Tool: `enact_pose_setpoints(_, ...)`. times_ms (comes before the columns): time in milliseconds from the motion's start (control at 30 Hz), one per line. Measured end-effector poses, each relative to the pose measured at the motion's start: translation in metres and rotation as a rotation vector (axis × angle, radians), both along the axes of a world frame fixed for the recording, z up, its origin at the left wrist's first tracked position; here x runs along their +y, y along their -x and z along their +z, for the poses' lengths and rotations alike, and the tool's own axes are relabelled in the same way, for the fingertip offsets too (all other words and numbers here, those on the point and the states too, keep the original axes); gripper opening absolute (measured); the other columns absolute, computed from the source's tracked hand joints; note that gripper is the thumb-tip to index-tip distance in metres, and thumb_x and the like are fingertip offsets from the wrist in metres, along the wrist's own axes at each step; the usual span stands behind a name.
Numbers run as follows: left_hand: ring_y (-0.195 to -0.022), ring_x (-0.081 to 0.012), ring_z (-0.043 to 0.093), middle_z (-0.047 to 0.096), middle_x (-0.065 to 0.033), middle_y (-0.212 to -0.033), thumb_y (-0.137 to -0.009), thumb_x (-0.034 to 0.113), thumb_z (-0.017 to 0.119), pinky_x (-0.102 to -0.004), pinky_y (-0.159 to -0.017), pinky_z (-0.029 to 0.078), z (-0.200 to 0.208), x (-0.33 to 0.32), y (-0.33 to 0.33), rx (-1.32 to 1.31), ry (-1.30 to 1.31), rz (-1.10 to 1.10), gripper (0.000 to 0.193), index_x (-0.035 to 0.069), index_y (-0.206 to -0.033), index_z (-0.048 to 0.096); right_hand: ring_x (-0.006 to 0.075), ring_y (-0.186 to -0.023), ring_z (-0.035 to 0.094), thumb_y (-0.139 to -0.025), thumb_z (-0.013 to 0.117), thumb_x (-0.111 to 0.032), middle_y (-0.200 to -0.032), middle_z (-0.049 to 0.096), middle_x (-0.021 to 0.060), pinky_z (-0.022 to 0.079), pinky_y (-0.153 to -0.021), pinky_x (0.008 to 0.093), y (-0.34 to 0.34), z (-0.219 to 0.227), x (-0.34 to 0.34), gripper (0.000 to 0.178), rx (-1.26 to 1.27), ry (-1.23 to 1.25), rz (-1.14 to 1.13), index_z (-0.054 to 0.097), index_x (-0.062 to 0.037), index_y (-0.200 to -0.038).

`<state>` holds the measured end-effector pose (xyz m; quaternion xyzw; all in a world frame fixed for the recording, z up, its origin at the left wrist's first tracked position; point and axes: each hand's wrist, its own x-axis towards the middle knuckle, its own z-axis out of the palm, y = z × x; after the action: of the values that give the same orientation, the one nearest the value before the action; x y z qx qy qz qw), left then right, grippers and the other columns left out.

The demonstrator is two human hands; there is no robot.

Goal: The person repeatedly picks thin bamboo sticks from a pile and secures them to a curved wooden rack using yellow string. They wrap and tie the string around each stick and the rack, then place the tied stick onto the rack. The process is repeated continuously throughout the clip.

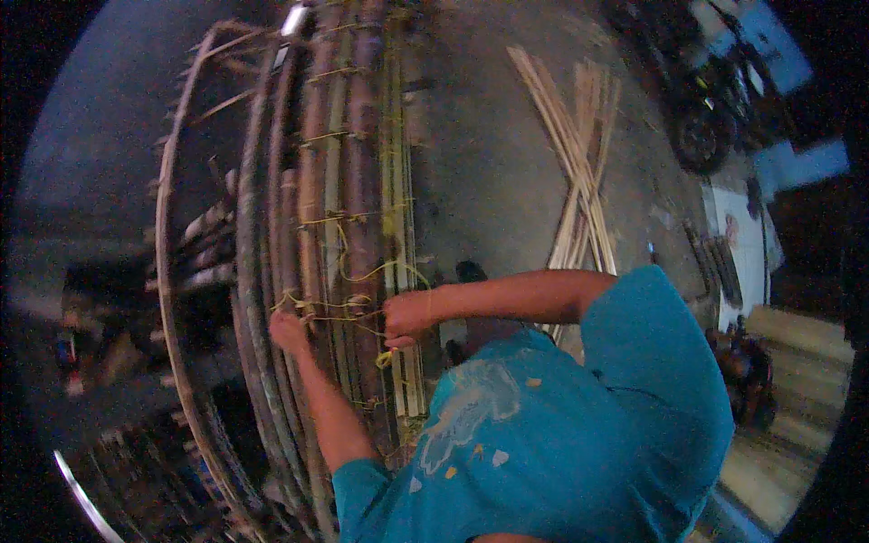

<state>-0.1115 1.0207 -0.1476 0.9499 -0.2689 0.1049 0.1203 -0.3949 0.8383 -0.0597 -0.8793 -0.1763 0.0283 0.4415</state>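
Yellow cord [351, 307] runs across long round poles [362, 185] and thin pale strips [408, 244] laid side by side. My left hand [290, 333] is closed at the cord's left end, over the poles. To its right, my right hand [409, 317] is a fist with the cord coming out of it. The cord stretches between both hands, and a loose loop of it arches above the right one. Below the right fist hangs a small yellow bundle [385, 359] of cord. More cord ties [328, 138] cross the poles farther up. Blur hides the fingertips.
A long curved wooden rail [166, 217] stands left of the poles, with stacked wood [206, 249] beyond it. Crossed pale wooden strips [584, 176] lie on the floor to the right. A motorbike [701, 131] is at the far right, and pale boards [797, 380] lie at the lower right.
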Motion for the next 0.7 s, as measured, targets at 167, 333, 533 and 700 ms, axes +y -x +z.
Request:
enact_pose_setpoints(167, -0.082, -0.0418, 0.059, 0.063, -0.0215, -0.089, -0.092, 0.030, 0.038, -0.0500, -0.070, 0.046, -0.003, -0.010, 0.008, -0.018, 0.042, 0.046, 0.042, -0.003, -0.095, 0.063, 0.0395, -0.059, 0.052, -0.083, 0.047, -0.028, -0.062, 0.055, 0.0201, 0.040, -0.057, 0.0484, 0.011, 0.053, 0.001, 0.035, -0.152, 0.016, -0.140, 0.055, -0.0002, -0.062)
enact_pose_setpoints(333, -0.083, -0.0407, 0.059, 0.063, -0.0218, -0.089, -0.091, 0.031, 0.039, -0.0499, -0.071, 0.045, -0.023, 0.026, -0.022, -0.206, -0.015, -0.061, 0.042, -0.003, -0.096, 0.062, 0.0397, -0.057, 0.050, -0.084, 0.049, -0.027, -0.065, 0.056, 0.0205, 0.040, -0.056, 0.0468, 0.026, -0.024, 0.020, 0.033, -0.001, 0.084, -0.041, 0.058, 0.0005, -0.069)
enact_pose_setpoints(533, -0.078, -0.0351, 0.060, 0.064, -0.0183, -0.085, -0.086, 0.026, 0.048, -0.0440, -0.064, 0.045, 0.029, 0.076, -0.061, 0.000, -0.152, -0.201, 0.029, 0.003, -0.082, 0.066, 0.0285, -0.063, 0.056, -0.088, 0.049, -0.032, -0.072, 0.058, 0.0176, 0.043, -0.060, 0.0432, 0.028, -0.031, 0.011, 0.036, -0.020, -0.420, -0.273, 0.060, 0.0011, -0.080)
enact_pose_setpoints(700, -0.075, -0.0236, 0.061, 0.064, -0.0088, -0.081, -0.083, 0.015, 0.052, -0.0384, -0.061, 0.045, 0.164, 0.245, -0.113, 0.464, 1.035, 0.310, 0.016, 0.004, -0.080, 0.064, 0.0208, -0.088, 0.058, -0.089, 0.051, -0.028, -0.092, 0.060, 0.0072, 0.046, -0.083, 0.0349, 0.056, -0.060, 0.010, 0.023, -0.042, -1.257, -0.808, 0.060, -0.0071, -0.088)
